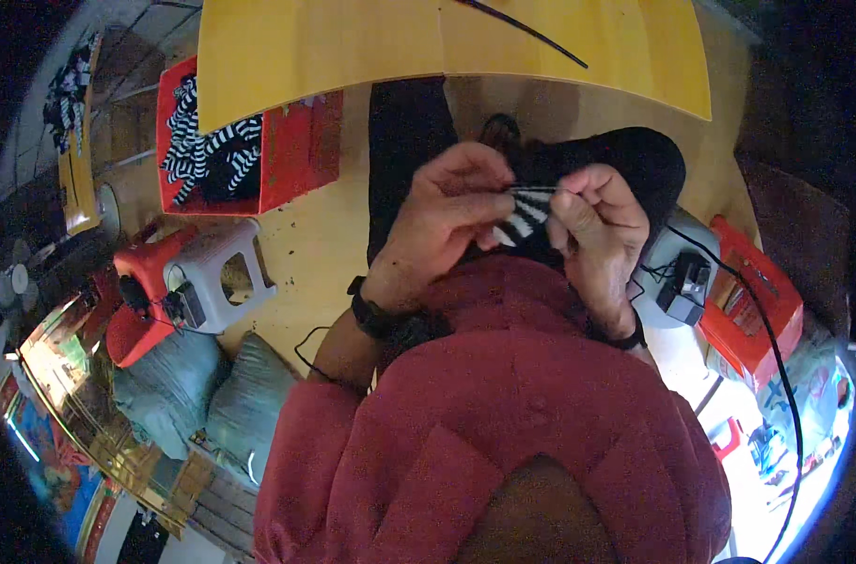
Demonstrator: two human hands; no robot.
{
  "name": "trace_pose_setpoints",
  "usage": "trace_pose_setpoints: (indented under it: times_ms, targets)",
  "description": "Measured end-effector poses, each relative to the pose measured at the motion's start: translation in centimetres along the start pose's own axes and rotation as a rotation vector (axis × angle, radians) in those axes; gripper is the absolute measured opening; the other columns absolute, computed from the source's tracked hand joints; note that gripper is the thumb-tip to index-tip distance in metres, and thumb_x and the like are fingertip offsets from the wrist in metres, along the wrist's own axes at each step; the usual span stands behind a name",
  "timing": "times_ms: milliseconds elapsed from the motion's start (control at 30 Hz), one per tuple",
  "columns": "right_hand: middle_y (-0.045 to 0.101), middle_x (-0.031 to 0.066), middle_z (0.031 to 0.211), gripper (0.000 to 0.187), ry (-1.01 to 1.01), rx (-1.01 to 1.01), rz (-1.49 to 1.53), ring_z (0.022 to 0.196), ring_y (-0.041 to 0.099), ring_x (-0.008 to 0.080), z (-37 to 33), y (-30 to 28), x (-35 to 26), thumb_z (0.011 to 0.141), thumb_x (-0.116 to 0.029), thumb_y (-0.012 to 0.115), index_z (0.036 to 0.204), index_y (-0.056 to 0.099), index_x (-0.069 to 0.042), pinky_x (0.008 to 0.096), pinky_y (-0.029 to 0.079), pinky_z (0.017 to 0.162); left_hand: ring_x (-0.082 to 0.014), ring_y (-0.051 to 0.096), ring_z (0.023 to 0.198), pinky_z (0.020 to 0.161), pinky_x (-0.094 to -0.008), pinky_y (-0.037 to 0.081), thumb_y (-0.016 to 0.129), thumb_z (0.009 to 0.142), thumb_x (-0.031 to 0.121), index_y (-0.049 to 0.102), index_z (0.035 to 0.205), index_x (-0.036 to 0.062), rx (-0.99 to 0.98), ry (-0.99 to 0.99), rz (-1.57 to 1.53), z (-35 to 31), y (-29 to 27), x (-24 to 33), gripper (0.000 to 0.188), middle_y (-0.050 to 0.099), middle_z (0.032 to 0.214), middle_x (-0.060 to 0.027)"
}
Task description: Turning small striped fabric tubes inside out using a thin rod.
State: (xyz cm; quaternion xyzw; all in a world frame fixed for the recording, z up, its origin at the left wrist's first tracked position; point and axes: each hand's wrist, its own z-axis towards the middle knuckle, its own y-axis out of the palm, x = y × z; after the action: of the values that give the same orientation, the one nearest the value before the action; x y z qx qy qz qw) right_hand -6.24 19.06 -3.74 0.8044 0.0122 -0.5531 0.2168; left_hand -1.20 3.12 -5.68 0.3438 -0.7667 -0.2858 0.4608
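Observation:
Over my lap, my left hand [451, 202] pinches a small black-and-white striped knit piece [524, 216] between thumb and fingers. My right hand [602, 214] faces it, with thumb and forefinger pressed together at the piece's right end. A thin pale strand, perhaps thread or the knit's edge, runs taut between the two pinches. The rest of the piece hangs below, partly hidden by my fingers, so its full shape cannot be made out.
A yellow table [371, 42] with a black rod or cable [531, 36] spans the far side. To the left stand a red box [301, 155] of striped knit pieces [207, 155] and a grey stool [226, 282]. Right are another grey stool [667, 268] and a red container [761, 301].

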Motion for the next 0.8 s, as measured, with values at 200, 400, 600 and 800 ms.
trace_pose_setpoints:
  times_ms: [200,400,600,800]
  targets:
    - [0.056,0.0004,0.066,0.008,0.054,-0.02,-0.072,0.052,0.047,0.0058,-0.5,-0.4,-1.2,0.082,0.003,0.058,0.087,0.055,-0.002,0.0197,0.037,0.048,-0.0105,0.061,0.069,0.056,-0.0213,0.049,0.069,0.071,-0.003,0.061,0.092,0.0012,0.123,0.242,0.65,-0.6,1.6,0.9,0.023,0.064,0.082,-0.007]
    - [0.061,0.0027,0.074,0.012,-0.156,-0.071,-0.495,0.068,0.057,0.0058,0.1,-0.5,-1.0,0.076,0.003,0.065,0.084,0.057,0.0,0.0212,0.046,0.063,-0.0108,0.06,0.082,0.071,-0.0248,0.049,0.069,0.071,-0.002,0.062,0.091,0.002,0.08,0.379,0.912,-0.9,1.5,0.5,0.021,0.064,0.089,-0.0057]
    - [0.062,0.0019,0.077,0.01,0.08,-0.02,-0.25,0.07,0.057,0.007,0.4,-0.8,-1.6,0.077,0.003,0.063,0.085,0.059,-0.002,0.0206,0.045,0.062,-0.0155,0.062,0.082,0.073,-0.0267,0.049,0.068,0.072,0.001,0.064,0.091,0.0005,0.03,0.452,1.211,0.2,1.2,0.2,0.02,0.065,0.089,-0.0074]
    - [0.062,0.0018,0.081,0.016,0.119,-0.097,-0.165,0.073,0.056,0.0074,0.3,-0.9,-2.6,0.078,0.005,0.062,0.092,0.059,-0.001,0.0205,0.044,0.066,-0.008,0.058,0.075,0.068,-0.0228,0.047,0.064,0.077,0.001,0.062,0.09,0.0026,0.082,0.131,0.285,0.5,-0.1,-1.3,0.014,0.064,0.084,-0.002]
